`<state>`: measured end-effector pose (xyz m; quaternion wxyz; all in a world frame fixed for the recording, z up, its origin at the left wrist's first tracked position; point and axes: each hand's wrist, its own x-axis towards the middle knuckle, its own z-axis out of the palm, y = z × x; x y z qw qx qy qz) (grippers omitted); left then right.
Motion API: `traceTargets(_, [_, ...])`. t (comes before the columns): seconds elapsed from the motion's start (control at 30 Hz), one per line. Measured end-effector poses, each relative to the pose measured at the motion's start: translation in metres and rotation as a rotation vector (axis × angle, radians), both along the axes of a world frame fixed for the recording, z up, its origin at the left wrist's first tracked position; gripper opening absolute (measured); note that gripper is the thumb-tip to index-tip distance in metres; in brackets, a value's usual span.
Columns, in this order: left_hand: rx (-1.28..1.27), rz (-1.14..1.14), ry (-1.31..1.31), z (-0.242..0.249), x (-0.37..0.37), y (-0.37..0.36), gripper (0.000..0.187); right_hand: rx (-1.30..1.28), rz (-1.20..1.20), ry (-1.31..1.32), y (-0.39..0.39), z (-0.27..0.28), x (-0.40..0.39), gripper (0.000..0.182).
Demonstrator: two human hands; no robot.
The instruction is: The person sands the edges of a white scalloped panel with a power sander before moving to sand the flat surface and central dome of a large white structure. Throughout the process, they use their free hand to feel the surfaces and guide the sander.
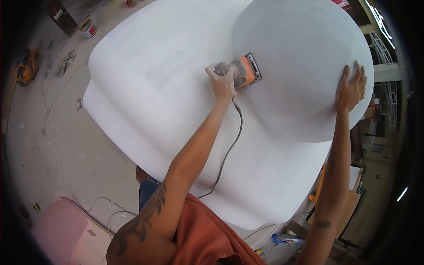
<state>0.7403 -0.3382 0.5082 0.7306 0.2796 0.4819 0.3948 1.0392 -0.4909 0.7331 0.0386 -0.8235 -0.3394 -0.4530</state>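
Note:
My left hand (224, 82) is wrapped round an orange and dark, dust-covered electric sander (244, 72). The sander is tilted, with its flat pad against or very close to the lower left side of a large, smooth grey dome (300, 57); contact cannot be made out for sure. From the sander a black cord (240, 128) runs down over the white surface towards my body. My right hand (352, 88) lies with fingers spread on the right side of the dome. Beneath the dome spreads a big white moulded form (145, 66) with a stepped, curved edge.
On the dusty floor at the left are an orange machine (26, 68), a paint can (88, 29) and loose cables. A pink moulded piece (62, 229) stands at the lower left. A blue packet (287, 239) and a wooden board (349, 212) are at the lower right.

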Motion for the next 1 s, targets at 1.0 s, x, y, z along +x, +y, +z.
traceTargets(1.0, [0.246,-0.097,-0.034,-0.06,0.069,0.213,0.056,0.064,0.116,0.046,0.02,-0.007,-0.003,0.042])
